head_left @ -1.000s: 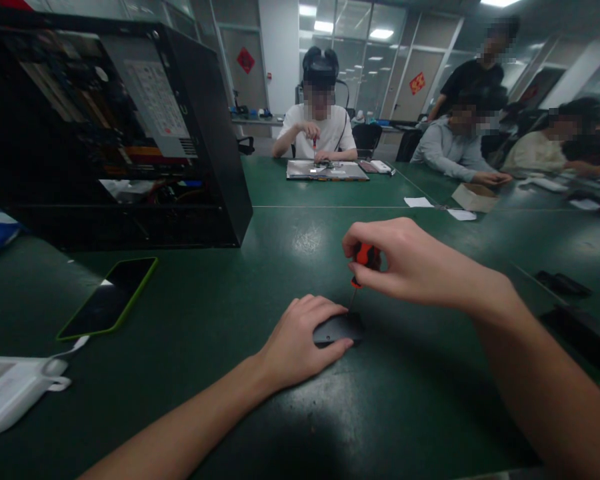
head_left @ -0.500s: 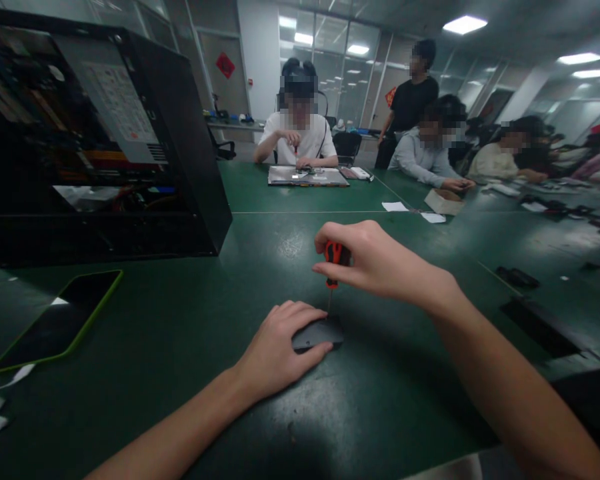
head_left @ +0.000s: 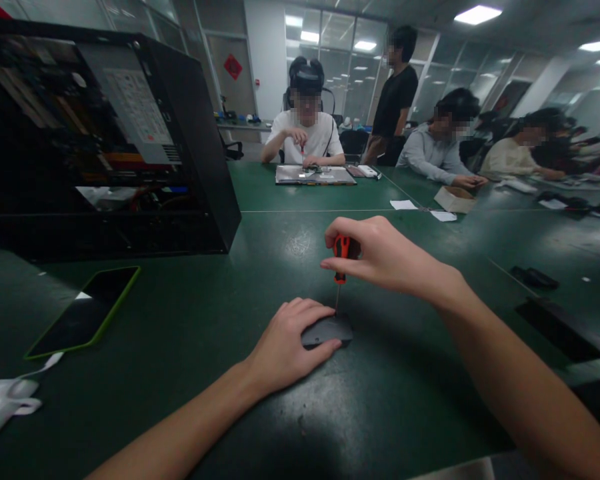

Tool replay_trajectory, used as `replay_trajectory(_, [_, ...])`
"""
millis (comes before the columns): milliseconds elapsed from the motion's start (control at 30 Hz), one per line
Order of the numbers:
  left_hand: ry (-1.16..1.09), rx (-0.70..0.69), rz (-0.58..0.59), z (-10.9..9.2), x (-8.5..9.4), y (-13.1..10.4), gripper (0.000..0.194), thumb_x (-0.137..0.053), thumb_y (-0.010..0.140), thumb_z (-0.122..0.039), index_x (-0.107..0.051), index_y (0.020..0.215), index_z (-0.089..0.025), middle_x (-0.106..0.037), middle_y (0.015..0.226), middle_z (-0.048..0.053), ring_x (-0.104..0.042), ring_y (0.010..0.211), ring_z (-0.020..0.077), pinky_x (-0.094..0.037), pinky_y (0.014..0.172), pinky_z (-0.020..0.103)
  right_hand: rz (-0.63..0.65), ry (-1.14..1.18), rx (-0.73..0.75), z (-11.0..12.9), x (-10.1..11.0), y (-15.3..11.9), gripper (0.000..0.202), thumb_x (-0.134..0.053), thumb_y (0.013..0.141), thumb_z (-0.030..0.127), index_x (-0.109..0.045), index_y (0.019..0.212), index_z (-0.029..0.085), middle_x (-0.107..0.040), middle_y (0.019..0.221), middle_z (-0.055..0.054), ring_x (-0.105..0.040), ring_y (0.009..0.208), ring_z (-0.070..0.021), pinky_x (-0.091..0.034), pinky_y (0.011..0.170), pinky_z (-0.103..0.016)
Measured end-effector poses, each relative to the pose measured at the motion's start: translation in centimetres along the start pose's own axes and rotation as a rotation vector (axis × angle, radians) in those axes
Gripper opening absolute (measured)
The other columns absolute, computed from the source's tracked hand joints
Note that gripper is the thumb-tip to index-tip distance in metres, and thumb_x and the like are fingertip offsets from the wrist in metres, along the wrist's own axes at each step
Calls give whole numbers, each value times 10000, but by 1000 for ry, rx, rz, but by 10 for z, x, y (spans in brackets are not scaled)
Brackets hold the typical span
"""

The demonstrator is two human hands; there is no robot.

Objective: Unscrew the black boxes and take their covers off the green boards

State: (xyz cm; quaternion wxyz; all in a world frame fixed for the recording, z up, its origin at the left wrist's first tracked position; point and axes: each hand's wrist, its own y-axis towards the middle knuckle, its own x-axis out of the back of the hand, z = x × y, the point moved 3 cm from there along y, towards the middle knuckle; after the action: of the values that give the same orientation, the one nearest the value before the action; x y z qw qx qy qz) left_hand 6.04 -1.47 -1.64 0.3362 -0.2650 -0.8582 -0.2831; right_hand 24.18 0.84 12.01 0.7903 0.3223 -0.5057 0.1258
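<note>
A small dark grey casing lies on the green table. Around its left side wraps my left hand, the fingers at its far edge and the thumb at its near edge. My right hand holds a red and black screwdriver upright by its handle. The thin shaft points down, and its tip meets the casing's far edge beside my left fingertips. The exact contact spot is too small to make out.
An open black computer case stands at the left. Nearer lie a phone with a green edge and a white cable. Across the table, a person works over a flat panel. Dark parts lie at the right.
The whole view has shifted, so the table items appear farther right. The standing person in black has moved left and turned. Both my hands keep their grip, with the screwdriver still at the casing.
</note>
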Motion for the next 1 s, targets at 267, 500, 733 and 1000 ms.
replay_trajectory(267, [-8,-16,-16,1,-1,0,377,-790,878,-374,-696,1225,-258,-739,1218,56,-644,1131,289,-475,989,462,111,21,69,13,10,-5,160,-654,970,338,-658,921,186,-705,795,-13,-622,710,-138,-415,667,-253])
replay_trajectory(500, [-31,10,-21,0,0,0,397,-796,862,-353,-662,1219,-240,-729,1196,51,-638,1117,281,-472,984,446,233,0,78,26,20,-17,238,-664,908,237,-676,1141,193,-750,1040,-49,-679,896,-185,-486,784,-288])
replay_trajectory(733, [-4,-26,9,0,13,-2,342,-760,838,-269,-655,1163,-246,-724,1173,25,-641,1091,263,-450,967,419,218,-17,113,29,19,-19,214,-644,882,146,-675,1088,197,-732,1044,-52,-667,922,-188,-473,791,-284])
replay_trajectory(1000, [68,-41,57,1,19,-1,449,-781,776,-273,-641,1202,-243,-719,1181,19,-639,1067,261,-429,937,412,197,-29,83,27,19,-19,67,-669,892,172,-634,945,194,-686,853,-8,-605,744,-144,-394,660,-263])
